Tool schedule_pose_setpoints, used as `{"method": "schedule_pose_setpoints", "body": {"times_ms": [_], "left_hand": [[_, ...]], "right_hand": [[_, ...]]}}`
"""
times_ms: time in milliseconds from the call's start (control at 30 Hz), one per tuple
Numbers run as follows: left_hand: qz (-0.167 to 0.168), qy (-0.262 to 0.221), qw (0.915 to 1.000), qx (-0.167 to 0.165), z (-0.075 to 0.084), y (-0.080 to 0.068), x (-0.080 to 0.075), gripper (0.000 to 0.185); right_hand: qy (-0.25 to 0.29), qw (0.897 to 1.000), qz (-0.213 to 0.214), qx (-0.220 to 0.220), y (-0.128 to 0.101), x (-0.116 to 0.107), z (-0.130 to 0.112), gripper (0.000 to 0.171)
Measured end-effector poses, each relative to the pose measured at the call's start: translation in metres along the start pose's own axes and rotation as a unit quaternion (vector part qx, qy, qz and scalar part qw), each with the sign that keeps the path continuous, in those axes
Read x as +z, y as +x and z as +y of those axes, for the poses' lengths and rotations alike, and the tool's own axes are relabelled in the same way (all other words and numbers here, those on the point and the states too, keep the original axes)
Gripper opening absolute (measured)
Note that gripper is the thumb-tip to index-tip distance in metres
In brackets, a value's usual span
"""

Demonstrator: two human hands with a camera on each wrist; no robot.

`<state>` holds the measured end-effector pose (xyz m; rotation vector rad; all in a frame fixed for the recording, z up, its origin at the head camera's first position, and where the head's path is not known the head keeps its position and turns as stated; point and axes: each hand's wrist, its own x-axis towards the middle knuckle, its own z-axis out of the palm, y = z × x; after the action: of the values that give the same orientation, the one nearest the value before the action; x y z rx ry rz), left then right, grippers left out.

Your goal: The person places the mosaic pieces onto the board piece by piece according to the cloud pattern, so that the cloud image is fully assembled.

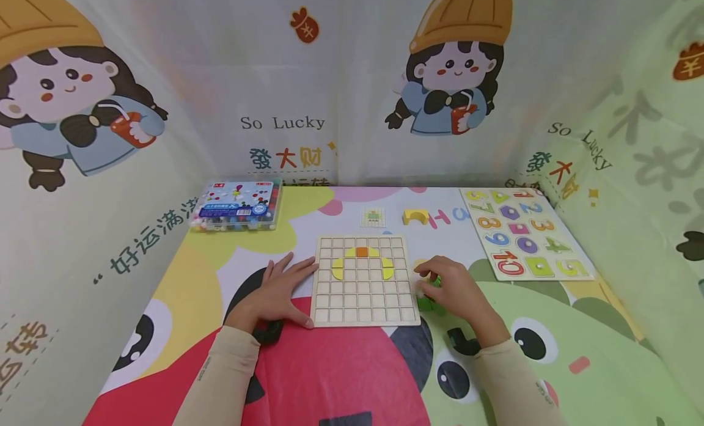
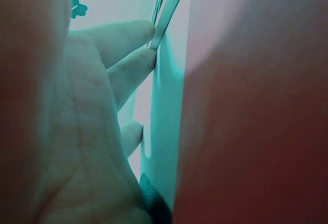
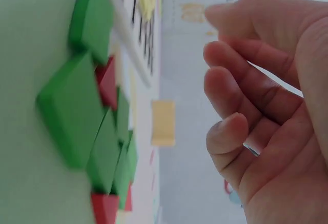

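Note:
A wooden grid board (image 1: 365, 301) lies in front of me. Toward its far side sit an orange square (image 1: 362, 252) and several yellow rounded pieces (image 1: 388, 268). My left hand (image 1: 280, 291) is spread along the board's left side, fingertips and thumb at its edge; the left wrist view shows straight fingers (image 2: 128, 75) meeting that edge. Just right of the board, my right hand (image 1: 453, 288) hovers over a pile of green blocks (image 3: 72, 111) with red triangular blocks (image 3: 106, 83) among them. Its fingers are loosely bent, with nothing between them in the right wrist view.
Behind the board lie a small pattern card (image 1: 373, 217) and a yellow arch block (image 1: 415, 216). A number puzzle board (image 1: 514, 233) is at the back right, a clear plastic box (image 1: 236, 206) of colored pieces at the back left. Printed cloth (image 1: 352, 151) walls the table's back and sides.

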<state>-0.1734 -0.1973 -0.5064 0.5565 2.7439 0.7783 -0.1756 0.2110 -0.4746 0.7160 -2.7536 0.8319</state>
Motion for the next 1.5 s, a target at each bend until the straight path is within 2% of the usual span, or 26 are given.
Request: {"method": "schedule_pose_setpoints", "body": {"times_ms": [200, 533, 667, 867, 1233, 1367, 1500], "left_hand": [[0.0, -0.002, 1.0, -0.002, 0.001, 0.001, 0.0, 0.126], [0.001, 0.003, 1.0, 0.004, 0.0, 0.002, -0.002, 0.126], [0.002, 0.002, 1.0, 0.004, 0.0, 0.002, -0.002, 0.126], [0.0, 0.001, 1.0, -0.002, 0.002, 0.001, -0.004, 0.126], [0.004, 0.0, 1.0, -0.003, 0.003, 0.0, -0.004, 0.125], [0.0, 0.003, 1.0, -0.003, 0.002, 0.001, -0.003, 0.125], [-0.002, 0.0, 1.0, -0.006, 0.002, 0.001, -0.004, 0.125]], "right_hand": [[-0.025, 0.998, -0.02, 0.049, 0.0, -0.004, 0.015, 0.018], [-0.053, 0.996, -0.064, 0.042, -0.001, -0.009, 0.033, 0.018], [-0.063, 0.995, -0.068, 0.034, 0.001, -0.007, 0.032, 0.018], [-0.078, 0.993, -0.071, 0.05, 0.001, -0.002, 0.029, 0.021], [-0.105, 0.991, -0.055, 0.054, -0.001, 0.001, 0.027, 0.025], [-0.113, 0.992, -0.03, 0.049, -0.002, 0.001, 0.025, 0.028], [-0.097, 0.995, 0.0, 0.026, -0.001, 0.001, 0.02, 0.028]]}}
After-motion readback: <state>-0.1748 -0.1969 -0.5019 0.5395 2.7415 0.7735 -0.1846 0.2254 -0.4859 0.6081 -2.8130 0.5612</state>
